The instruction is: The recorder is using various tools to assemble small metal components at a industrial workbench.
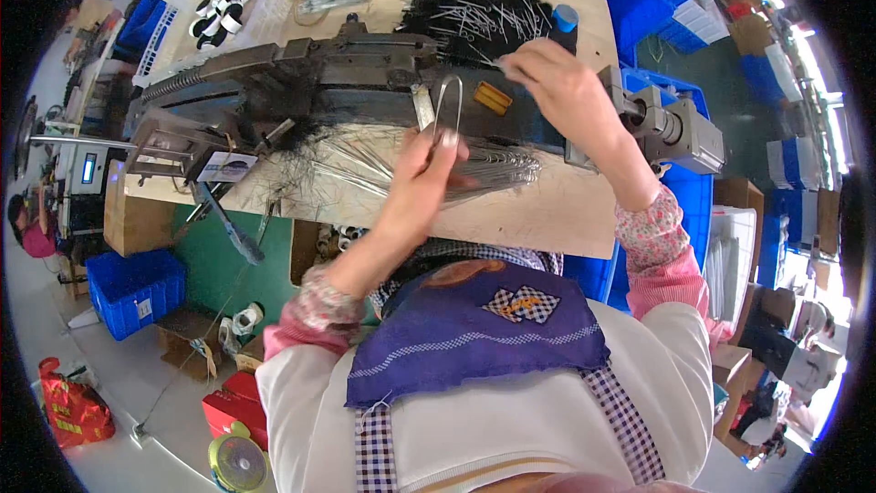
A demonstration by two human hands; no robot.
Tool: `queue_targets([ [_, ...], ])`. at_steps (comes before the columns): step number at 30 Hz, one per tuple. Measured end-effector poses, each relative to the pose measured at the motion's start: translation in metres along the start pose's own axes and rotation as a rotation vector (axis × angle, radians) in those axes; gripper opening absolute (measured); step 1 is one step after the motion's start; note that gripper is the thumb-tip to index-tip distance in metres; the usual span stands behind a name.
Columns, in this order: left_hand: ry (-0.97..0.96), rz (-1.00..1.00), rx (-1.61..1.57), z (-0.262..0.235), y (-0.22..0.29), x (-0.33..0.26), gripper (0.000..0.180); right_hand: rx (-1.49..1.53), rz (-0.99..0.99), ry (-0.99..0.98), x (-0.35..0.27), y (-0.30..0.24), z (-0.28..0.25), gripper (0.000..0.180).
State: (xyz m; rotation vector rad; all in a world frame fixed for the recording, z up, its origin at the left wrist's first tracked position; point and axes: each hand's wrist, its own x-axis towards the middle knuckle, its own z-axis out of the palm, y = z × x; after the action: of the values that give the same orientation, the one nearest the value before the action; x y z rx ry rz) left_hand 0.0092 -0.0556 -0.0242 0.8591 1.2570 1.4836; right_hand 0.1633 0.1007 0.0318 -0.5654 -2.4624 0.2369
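Observation:
My left hand [422, 173] is closed, pinching a thin metal wire bent into a narrow U [457, 96], with the rounded end pointing up. Below and around that hand lies a bundle of similar bent wires [511, 166] on the wooden bench. My right hand [558, 82] is raised over the right part of the bench, its fingers pressed together. What sits between those fingertips is too small and blurred to name. Just beyond it, thin metal pieces [484, 20] are scattered on a black mat. A yellow block [493, 98] lies between my hands.
A long dark metal machine [365, 68] runs across the bench, with a motor-like part [689, 137] at its right end. At the back left, a clear tray holds black-and-white rings [219, 16]. A blue cap [566, 17] stands by the mat. Blue crates [137, 290] flank the bench.

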Motion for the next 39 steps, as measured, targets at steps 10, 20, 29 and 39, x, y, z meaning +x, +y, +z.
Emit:
queue_targets([
  [10,-0.225,-0.338,-1.494,-0.057,0.097,0.014,0.02,-0.255,-0.114,-0.099,0.014,-0.003,0.012,0.014],
  [20,-0.394,0.208,0.72,-0.004,0.058,0.041,0.019,-0.36,0.113,-0.125,0.08,0.044,0.024,0.022],
  [29,-0.278,0.508,1.219,0.009,0.041,0.107,0.019,0.059,-0.174,-0.202,0.025,0.028,-0.013,0.01],
  [39,0.347,1.205,1.133,-0.037,0.07,0.069,0.019,0.374,-0.059,-0.032,0.047,0.003,0.02,0.016],
])
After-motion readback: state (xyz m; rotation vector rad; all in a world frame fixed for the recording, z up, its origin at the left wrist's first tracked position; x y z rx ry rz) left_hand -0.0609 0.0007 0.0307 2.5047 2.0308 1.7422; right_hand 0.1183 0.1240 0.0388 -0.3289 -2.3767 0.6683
